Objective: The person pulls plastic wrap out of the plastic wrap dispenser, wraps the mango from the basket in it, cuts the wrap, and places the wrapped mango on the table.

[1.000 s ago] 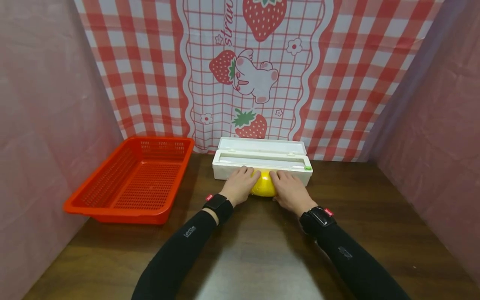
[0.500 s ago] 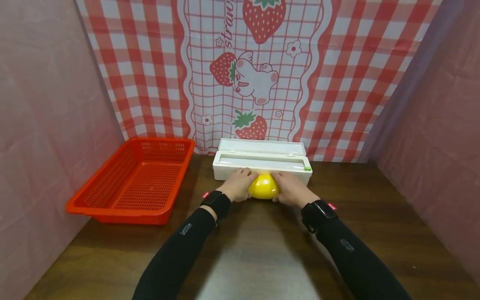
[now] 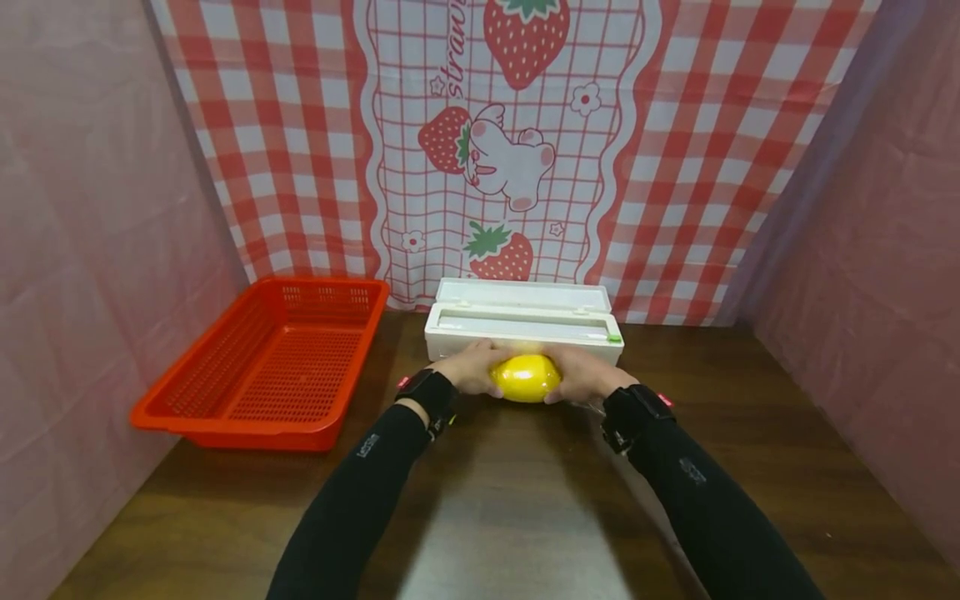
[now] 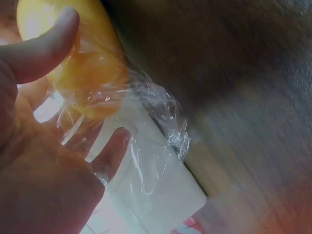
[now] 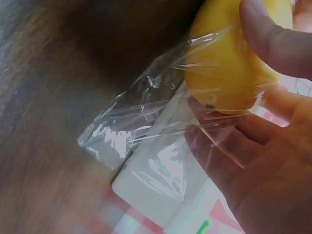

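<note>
**Lemon rolled nearer, film coming round it**

My left hand (image 3: 468,372) and right hand (image 3: 581,377), fingers curled on the lemon (image 3: 525,377), had drawn it nearer from the white dispenser (image 3: 522,327), cling film (image 5: 141,122) trailing; wrapping looked underway

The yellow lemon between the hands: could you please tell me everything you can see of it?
The lemon is smooth, glossy bright yellow and oval, lying crosswise just in front of the white wrap dispenser box, over the dark wooden table. Thin clear plastic film clings round it, wrinkled, with loose ends trailing at both sides. The left hand and right hand grip its two ends, thumbs over the top.
</note>
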{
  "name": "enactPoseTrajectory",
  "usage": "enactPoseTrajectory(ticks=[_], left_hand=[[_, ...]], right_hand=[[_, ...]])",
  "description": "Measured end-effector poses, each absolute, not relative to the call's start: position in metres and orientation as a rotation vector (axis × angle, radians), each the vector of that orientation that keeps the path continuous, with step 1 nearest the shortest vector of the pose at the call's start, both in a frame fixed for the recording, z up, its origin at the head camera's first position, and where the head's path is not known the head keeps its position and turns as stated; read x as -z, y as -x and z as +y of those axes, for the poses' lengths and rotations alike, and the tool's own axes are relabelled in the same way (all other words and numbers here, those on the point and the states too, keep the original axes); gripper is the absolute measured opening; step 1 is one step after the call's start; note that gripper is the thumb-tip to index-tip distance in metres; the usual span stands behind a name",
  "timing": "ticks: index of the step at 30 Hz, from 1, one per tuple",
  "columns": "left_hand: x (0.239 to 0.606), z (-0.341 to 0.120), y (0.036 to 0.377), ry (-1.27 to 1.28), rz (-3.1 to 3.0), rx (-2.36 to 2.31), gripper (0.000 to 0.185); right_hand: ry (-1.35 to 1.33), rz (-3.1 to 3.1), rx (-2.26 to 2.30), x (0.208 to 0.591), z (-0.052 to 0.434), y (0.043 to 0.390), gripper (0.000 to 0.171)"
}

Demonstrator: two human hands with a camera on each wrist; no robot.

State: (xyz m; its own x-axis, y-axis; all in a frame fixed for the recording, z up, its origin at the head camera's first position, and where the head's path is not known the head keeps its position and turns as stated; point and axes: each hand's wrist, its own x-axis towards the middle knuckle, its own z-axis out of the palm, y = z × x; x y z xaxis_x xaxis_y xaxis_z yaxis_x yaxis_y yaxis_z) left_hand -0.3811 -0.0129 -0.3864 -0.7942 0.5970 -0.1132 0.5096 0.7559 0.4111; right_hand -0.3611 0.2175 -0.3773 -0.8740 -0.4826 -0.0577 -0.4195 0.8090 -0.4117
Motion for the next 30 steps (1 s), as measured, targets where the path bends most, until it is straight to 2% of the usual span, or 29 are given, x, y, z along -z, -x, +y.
enactPoseTrajectory(ticks=[9,14,20,24,30], left_hand=[[0.385,-0.018,0.382,-0.838,2.613,-0.822,0.054],[0.387,-0.02,0.382,-0.842,2.571,-0.858,0.051],[0.391,-0.019,0.382,-0.87,2.629,-0.797,0.054],[0.391,-0.013,0.377,-0.908,2.724,-0.674,0.062],[0.389,-0.005,0.364,-0.859,2.901,-0.456,0.07]], right_hand=[[0.701,2.759,0.625,0.373,0.217,0.364,0.056],[0.663,2.683,0.719,0.374,0.221,0.366,0.056],[0.722,2.688,0.743,0.378,0.223,0.366,0.054],[0.781,2.713,0.747,0.383,0.225,0.363,0.054],[0.696,2.757,0.781,0.387,0.224,0.355,0.067]])
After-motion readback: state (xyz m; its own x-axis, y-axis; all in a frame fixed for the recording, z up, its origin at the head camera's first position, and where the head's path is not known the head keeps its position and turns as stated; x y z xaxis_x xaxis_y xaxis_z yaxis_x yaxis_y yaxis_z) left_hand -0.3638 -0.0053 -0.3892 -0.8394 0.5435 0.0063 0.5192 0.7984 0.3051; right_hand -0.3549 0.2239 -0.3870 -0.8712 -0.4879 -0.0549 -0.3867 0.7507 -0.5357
